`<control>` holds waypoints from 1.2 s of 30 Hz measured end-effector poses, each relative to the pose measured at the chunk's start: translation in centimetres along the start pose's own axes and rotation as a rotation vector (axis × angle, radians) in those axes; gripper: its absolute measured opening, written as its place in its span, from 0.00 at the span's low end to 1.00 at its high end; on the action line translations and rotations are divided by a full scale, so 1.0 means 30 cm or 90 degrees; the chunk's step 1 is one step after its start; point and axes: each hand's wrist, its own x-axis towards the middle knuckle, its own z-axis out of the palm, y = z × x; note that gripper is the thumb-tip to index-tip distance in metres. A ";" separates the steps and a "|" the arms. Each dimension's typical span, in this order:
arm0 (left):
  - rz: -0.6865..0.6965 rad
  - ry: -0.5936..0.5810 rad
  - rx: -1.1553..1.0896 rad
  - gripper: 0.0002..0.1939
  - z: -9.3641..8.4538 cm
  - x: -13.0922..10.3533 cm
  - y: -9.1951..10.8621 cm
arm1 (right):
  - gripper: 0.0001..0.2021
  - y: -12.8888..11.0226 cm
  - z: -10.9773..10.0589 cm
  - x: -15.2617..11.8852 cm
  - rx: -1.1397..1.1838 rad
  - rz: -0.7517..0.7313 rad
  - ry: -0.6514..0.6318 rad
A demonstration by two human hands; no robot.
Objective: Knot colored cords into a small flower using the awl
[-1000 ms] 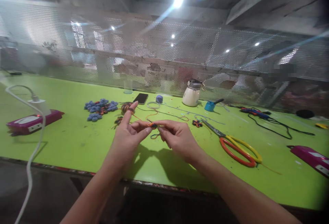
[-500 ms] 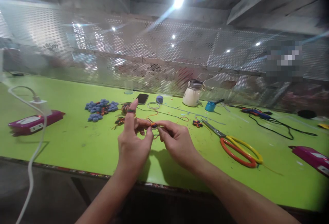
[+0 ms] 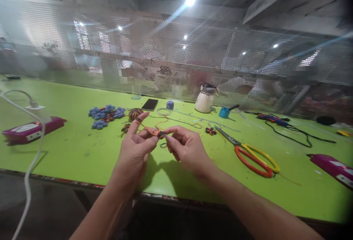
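My left hand (image 3: 134, 146) pinches a small crocheted piece (image 3: 159, 134) of orange and dark multicolour yarn between thumb and fingers. Its index finger is raised, with yarn wrapped round it and running down to the piece. At the right edge of the piece, the thumb and forefinger of my right hand (image 3: 185, 145) are pressed together; whatever they grip is hidden. Behind my left hand lies a ball of multicolour yarn (image 3: 135, 114), with a small yarn flower (image 3: 126, 128) close by. Another dark and orange flower (image 3: 211, 131) lies right of my hands.
Blue crocheted flowers (image 3: 106, 113) lie in a cluster at left. Large scissors (image 3: 252, 159) with orange and yellow handles lie at right. Farther back are a phone (image 3: 150, 104), a blue yarn ball (image 3: 170, 104), a cream jug (image 3: 204, 102) and a turquoise pot (image 3: 224, 112). Purple power strips (image 3: 33, 131) flank the table.
My left hand has tilted left and its raised index finger has lowered and bent. The yarn piece has turned and shows more between my hands. The view has shifted slightly.
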 end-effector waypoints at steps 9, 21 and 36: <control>-0.031 0.021 0.016 0.34 0.006 -0.006 0.004 | 0.11 0.013 -0.013 -0.018 -0.264 -0.213 0.055; -0.007 -0.015 0.022 0.40 0.000 -0.004 -0.006 | 0.09 0.010 -0.011 -0.022 -0.271 -0.195 0.047; 0.007 -0.058 0.139 0.45 -0.006 -0.006 0.016 | 0.16 0.007 -0.005 -0.001 0.073 0.061 -0.066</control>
